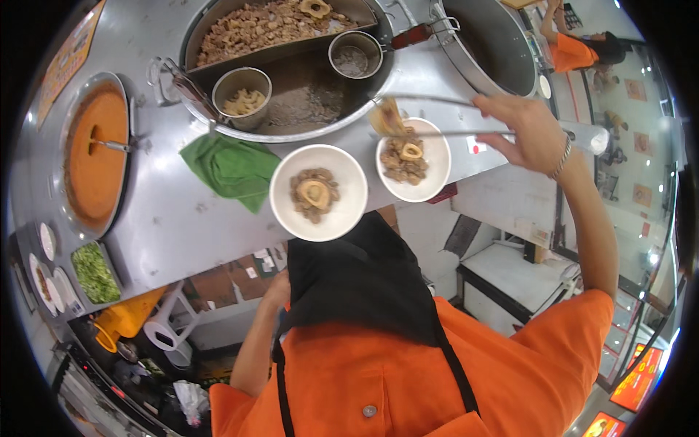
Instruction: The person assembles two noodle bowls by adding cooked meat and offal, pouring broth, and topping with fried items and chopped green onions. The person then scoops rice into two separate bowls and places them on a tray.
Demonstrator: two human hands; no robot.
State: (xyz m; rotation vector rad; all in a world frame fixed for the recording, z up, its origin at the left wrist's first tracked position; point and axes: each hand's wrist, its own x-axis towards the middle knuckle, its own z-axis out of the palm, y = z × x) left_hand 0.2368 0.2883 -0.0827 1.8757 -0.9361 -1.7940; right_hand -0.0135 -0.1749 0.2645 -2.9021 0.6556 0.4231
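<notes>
My right hand [526, 132] is closed on a pair of long metal tongs [451, 133], which reach left over the counter. Between their tips is a blurred yellowish-brown piece of food [387, 118], just over the right white bowl [437, 171]. That bowl holds chunks of meat with a ring-shaped bone slice [412, 151]. Beside it, closer to me, the left white bowl [282, 191] contains similar meat and another bone slice [314, 193]. My left hand [277, 293] hangs low by the black apron [342, 291], its fingers hidden.
Behind the bowls stands a large divided pot [287, 137] with meat, broth and two strainer baskets. Another big pot [473, 69] is at right. On the left are an orange sauce pan [102, 156], a green cloth [227, 167] and chopped greens [95, 273]. Another person [575, 51] is far right.
</notes>
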